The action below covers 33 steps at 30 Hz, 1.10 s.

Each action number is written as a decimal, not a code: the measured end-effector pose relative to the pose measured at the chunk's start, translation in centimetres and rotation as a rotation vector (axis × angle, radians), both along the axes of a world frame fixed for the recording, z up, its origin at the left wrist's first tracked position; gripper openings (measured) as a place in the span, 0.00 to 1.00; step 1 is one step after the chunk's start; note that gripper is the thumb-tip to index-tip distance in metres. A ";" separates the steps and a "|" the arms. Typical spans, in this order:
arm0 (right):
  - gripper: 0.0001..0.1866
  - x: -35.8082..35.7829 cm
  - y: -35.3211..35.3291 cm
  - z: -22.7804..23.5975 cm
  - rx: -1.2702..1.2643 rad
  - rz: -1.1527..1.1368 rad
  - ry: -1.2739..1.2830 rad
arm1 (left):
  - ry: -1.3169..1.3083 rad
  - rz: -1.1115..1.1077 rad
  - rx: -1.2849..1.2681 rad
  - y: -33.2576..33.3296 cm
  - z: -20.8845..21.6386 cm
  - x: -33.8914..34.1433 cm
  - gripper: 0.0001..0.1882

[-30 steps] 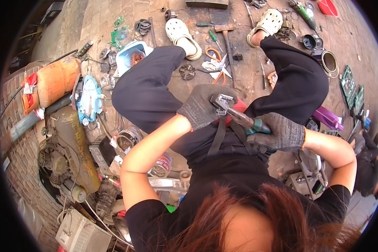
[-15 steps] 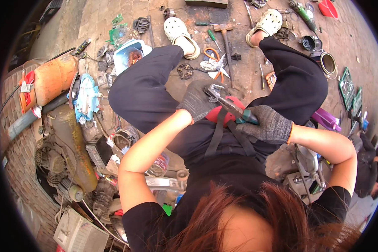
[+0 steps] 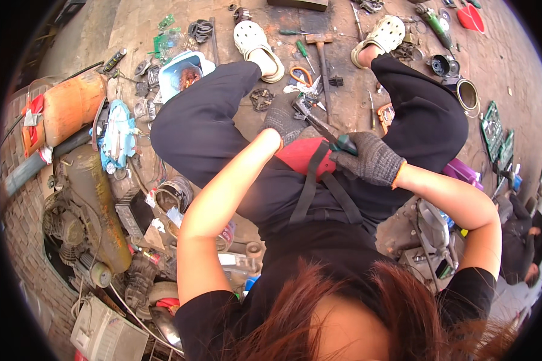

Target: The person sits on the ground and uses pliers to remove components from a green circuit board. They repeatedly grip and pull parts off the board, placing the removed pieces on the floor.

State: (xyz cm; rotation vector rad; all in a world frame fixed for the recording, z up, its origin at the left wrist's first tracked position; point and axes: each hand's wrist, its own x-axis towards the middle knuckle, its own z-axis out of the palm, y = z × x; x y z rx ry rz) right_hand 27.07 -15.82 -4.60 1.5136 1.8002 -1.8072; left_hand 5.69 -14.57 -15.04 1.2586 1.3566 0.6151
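Note:
Both my hands wear dark grey knitted gloves and meet in front of my lap. My left hand [image 3: 283,118] is closed around a small grey metal part [image 3: 300,107], which is partly hidden by the fingers. My right hand [image 3: 370,157] grips the green handle [image 3: 345,144] of a tool with a dark, narrow shaft. That shaft slants away to the left and reaches the metal part; its tip is too small to make out. Below the hands, a red pad [image 3: 304,155] with black straps rests at my lap.
Beyond my knees lie a hammer [image 3: 323,66], a green-handled screwdriver [image 3: 303,49] and a round dark part [image 3: 261,99]. A blue-white basin [image 3: 173,77] and orange tank [image 3: 72,111] stand left. Rightward are an angle grinder [image 3: 433,27], a green tool case [image 3: 492,129] and another person [image 3: 517,240].
Both hands have moved a little forward, away from my body, with the metal part and tool still held. More of the red pad shows now.

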 end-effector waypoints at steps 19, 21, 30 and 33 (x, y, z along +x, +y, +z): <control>0.10 4.6 5.5 4.2 -0.658 0.180 0.479 | -0.401 -0.151 -0.122 0.6 13.6 -1.3 0.22; 0.11 4.5 5.2 4.8 -0.433 0.213 0.403 | -0.219 -0.109 -0.022 0.4 13.8 -1.0 0.20; 0.19 4.1 5.2 7.9 0.205 0.398 0.199 | 0.050 -0.268 0.251 -0.5 15.4 -0.9 0.22; 0.19 4.5 5.8 9.3 0.137 0.504 0.211 | -0.198 -0.533 0.270 0.0 16.2 -2.4 0.26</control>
